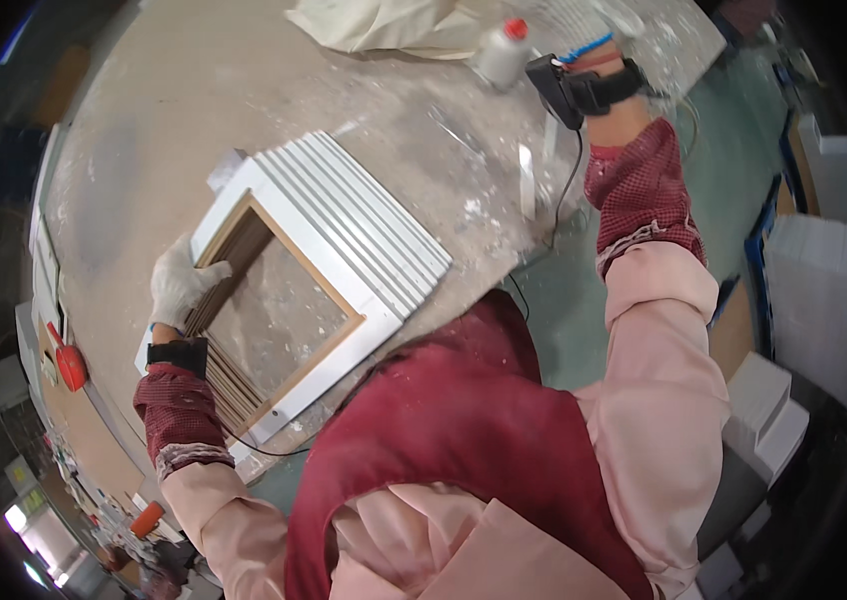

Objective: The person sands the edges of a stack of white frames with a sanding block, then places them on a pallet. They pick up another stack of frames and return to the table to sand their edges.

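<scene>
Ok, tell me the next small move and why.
I'd probably bring the white-gloved right hand to the stepped right side of the stack of white rectangular frames: only the white-gloved left hand grips it, at the left, while the right is away by the stained grey-brown table's far side.

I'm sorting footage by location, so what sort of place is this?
Most likely a workshop or small factory floor. A stack of white frames lies on a large table marked with white smears and spots, and more white pieces are stacked off to the right.
</scene>
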{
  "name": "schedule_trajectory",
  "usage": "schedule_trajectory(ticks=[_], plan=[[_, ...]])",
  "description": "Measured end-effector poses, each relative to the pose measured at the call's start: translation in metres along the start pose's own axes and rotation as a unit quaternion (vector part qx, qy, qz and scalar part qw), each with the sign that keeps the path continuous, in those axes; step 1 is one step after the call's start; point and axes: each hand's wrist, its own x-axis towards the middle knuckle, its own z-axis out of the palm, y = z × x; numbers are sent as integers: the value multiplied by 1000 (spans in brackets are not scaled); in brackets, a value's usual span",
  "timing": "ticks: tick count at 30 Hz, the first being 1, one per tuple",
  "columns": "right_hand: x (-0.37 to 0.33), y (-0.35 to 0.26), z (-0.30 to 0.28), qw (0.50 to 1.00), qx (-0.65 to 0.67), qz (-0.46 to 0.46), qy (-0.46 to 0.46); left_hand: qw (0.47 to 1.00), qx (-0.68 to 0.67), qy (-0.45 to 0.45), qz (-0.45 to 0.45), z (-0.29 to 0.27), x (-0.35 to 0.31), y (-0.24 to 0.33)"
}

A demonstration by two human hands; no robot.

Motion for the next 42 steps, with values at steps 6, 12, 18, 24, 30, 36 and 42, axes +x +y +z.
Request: schedule_trajectory(ticks=[6, 12, 18, 24, 30, 36, 42], plan=[[-107, 64, -32, 960, 272, 68, -16, 995, -86, 27, 32, 23, 19, 5], [-313, 234, -7, 828, 351, 389, 200, 994, -105, 18, 24, 30, 18, 8], [-495, 379, 99, 686, 363, 615, 136, 998, -32, 47, 20, 15, 54, 12], [-505, 501, 238, 828, 3, 527, -192, 997, 78, 22, -13, 36, 42, 73], [-478, 571, 362, 841, -2, 460, -285, 998, 34, 46, -20, 30, 104, 70], [-481, 601, 498, 832, 55, 444, -327, 987, 155, 29, -7, 72, 173, 111], [-470, 629, 576, 789, -33, 492, -366, 969, 244, 20, -23, 98, 197, 121]])
